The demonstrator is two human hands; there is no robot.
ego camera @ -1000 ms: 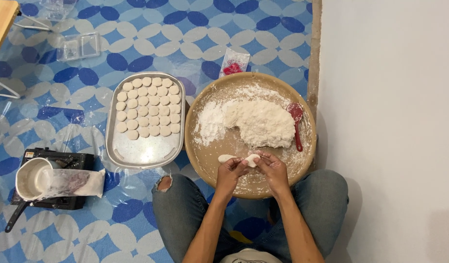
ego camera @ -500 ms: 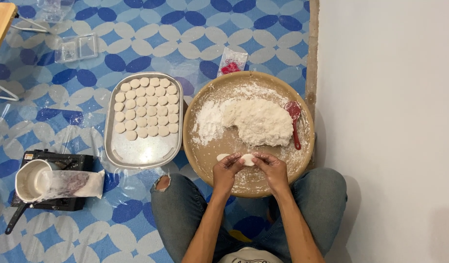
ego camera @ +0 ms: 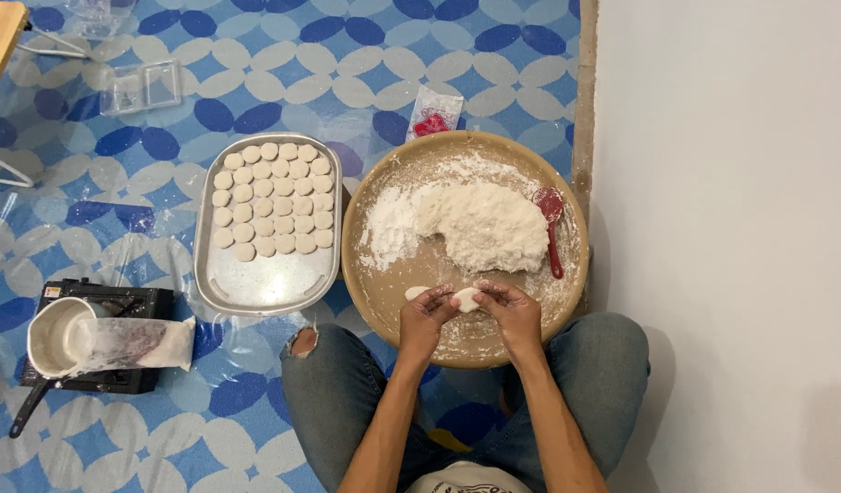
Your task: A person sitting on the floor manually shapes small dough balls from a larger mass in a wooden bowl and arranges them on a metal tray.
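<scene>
A round tan tray (ego camera: 384,274) rests by my knees with a big mound of white dough (ego camera: 483,226) and loose flour in it. My left hand (ego camera: 426,318) and my right hand (ego camera: 508,310) meet over the tray's near part, both pinching one small white dough piece (ego camera: 464,299). A second small dough piece (ego camera: 417,293) lies on the tray just left of my left hand. A red spoon (ego camera: 552,226) lies at the tray's right side. To the left, a rectangular metal tray (ego camera: 267,285) carries several rows of round white dough discs (ego camera: 273,197).
A small black stove (ego camera: 119,301) with a white pot (ego camera: 55,336) and a plastic bag (ego camera: 137,342) sits at the left. A clear plastic box (ego camera: 145,86) and a small packet (ego camera: 433,115) lie on the blue patterned mat. A white wall (ego camera: 731,228) runs along the right.
My hands stay over the near part of the round tray, working the small dough piece between the fingers. Nothing else has visibly moved.
</scene>
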